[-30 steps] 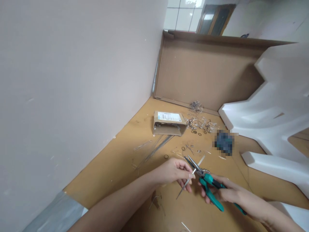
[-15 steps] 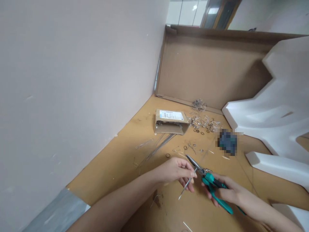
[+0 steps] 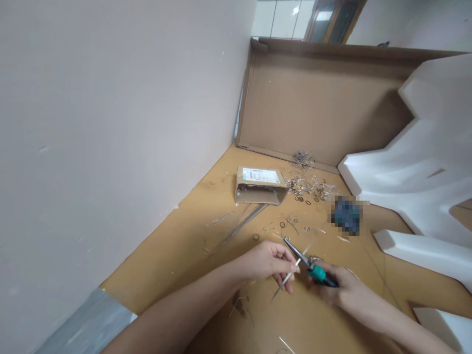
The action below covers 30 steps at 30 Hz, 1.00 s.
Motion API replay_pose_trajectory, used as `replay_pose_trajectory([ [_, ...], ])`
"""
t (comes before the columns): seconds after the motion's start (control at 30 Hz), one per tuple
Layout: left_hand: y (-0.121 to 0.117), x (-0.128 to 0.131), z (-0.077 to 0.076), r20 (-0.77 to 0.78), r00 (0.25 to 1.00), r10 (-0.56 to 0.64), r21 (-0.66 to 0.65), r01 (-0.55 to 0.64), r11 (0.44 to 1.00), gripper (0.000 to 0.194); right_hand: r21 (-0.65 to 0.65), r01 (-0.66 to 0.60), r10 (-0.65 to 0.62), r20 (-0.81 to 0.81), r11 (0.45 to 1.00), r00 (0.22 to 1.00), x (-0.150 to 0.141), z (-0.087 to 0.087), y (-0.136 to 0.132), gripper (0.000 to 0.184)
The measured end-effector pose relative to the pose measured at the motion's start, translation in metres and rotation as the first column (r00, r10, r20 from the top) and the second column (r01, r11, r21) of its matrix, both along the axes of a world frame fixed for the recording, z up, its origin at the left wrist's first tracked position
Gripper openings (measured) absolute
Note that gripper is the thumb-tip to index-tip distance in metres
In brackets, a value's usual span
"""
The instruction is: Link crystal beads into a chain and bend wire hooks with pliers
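Note:
My left hand (image 3: 278, 264) pinches a thin metal rod (image 3: 284, 281) that slants up to the right past the fingertips. Closed around the green handles of needle-nose pliers (image 3: 316, 273) is my right hand (image 3: 337, 285). The jaws of the pliers point up and left, crossing close to the rod just right of my left fingers. A small bright loop of wire shows at the jaw tip; whether the jaws grip it I cannot tell. Beyond both hands, several dark rings and cut wire bits (image 3: 291, 225) lie on the tan tabletop (image 3: 206, 305).
A small open cardboard box (image 3: 261, 184) lies on its side, with long wires (image 3: 243, 222) in front. Bent wire pieces (image 3: 313, 187) are heaped to its right. A large cardboard panel (image 3: 320, 103) stands behind, white foam (image 3: 401, 147) at right, a wall (image 3: 121, 123) at left.
My right hand has turned and closed further round the pliers, so their lower handles no longer show. A small wire loop now appears at the jaw tip. My left hand stays nearly in place.

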<state>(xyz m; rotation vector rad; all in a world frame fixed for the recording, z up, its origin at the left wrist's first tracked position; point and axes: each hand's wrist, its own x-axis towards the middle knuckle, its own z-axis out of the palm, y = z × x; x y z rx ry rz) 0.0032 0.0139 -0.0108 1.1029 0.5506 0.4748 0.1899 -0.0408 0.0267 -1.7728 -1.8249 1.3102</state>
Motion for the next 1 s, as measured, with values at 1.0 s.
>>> replay_pose_trajectory([
  [1.0, -0.004, 0.008, -0.007, -0.111, 0.992, 0.055, 0.079, -0.047, 0.996, 0.031, 0.322, -0.086, -0.066, 0.434, 0.943, 0.898, 0.003, -0.015, 0.001, 0.009],
])
